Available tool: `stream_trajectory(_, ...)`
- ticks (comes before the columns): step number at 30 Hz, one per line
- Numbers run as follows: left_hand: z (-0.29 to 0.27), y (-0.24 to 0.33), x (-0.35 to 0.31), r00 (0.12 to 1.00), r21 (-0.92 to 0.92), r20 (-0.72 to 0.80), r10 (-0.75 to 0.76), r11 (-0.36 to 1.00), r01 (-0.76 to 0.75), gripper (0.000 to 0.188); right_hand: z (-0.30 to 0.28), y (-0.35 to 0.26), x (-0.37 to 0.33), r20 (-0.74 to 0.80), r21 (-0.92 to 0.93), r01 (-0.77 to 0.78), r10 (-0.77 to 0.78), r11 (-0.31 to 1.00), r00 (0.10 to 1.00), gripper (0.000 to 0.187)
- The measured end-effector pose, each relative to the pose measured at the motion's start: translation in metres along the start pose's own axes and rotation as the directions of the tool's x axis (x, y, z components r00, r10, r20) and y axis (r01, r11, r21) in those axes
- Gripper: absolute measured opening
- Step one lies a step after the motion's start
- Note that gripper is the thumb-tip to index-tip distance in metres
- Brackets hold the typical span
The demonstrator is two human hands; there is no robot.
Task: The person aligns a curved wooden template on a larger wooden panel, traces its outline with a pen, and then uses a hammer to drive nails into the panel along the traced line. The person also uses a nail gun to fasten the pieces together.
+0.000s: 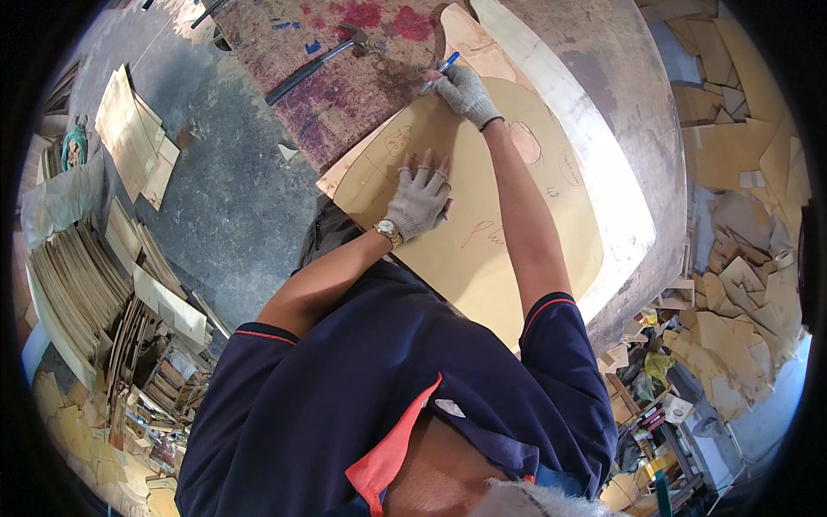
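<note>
A large tan template board [517, 233] with rounded edges and handwritten marks lies on a paler sheet [461, 39] on the table. My left hand [419, 196], in a grey fingerless glove, rests flat on the board with its fingers spread. At the board's far edge my right hand [466, 93], gloved likewise, grips a blue-and-white pen [451, 59]. Its tip is hard to make out beside the fingers. An oval hole [525, 143] is cut in the board just right of that hand.
A hammer [317, 64] lies on the red-stained tabletop [362, 103] at the far left. Thin sheets [136, 138] lie on the floor at left, above a row of stacked boards [82, 289]. Offcuts [732, 319] pile up on the right.
</note>
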State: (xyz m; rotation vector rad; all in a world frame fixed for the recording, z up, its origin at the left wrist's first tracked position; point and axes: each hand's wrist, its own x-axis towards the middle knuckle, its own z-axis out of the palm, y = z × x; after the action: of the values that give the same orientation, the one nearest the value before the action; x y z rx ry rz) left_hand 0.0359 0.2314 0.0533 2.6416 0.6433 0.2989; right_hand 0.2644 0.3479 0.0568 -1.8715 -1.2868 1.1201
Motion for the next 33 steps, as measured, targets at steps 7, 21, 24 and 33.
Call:
stream_trajectory(7, -0.001, 0.0, 0.0, 1.0, -0.002, -0.011, 0.007, 1.0, -0.007, 0.029, 0.004, 0.008, 0.007, 0.042, -0.003, -0.003, 0.003, 1.0, 0.999, 0.051)
stream_trajectory(21, 0.001, -0.001, 0.0, 1.0, 0.034, 0.019, 0.006, 0.999, -0.007, 0.029, -0.018, 0.031, 0.002, -0.125, -0.048, -0.007, 0.001, 0.999, 0.992, 0.037)
stream_trajectory(24, 0.002, -0.001, 0.0, 0.998, 0.021, 0.06, -0.002, 1.0, 0.001, 0.03, -0.03, 0.039, -0.003, -0.221, -0.039, -0.007, -0.002, 0.999, 0.975, 0.037)
stream_trajectory(33, 0.001, -0.001, 0.002, 0.99, 0.095, 0.143, -0.009, 0.996, -0.004, 0.034, -0.059, 0.056, -0.025, -0.415, 0.079, -0.05, 0.079, 0.996, 0.907, 0.042)
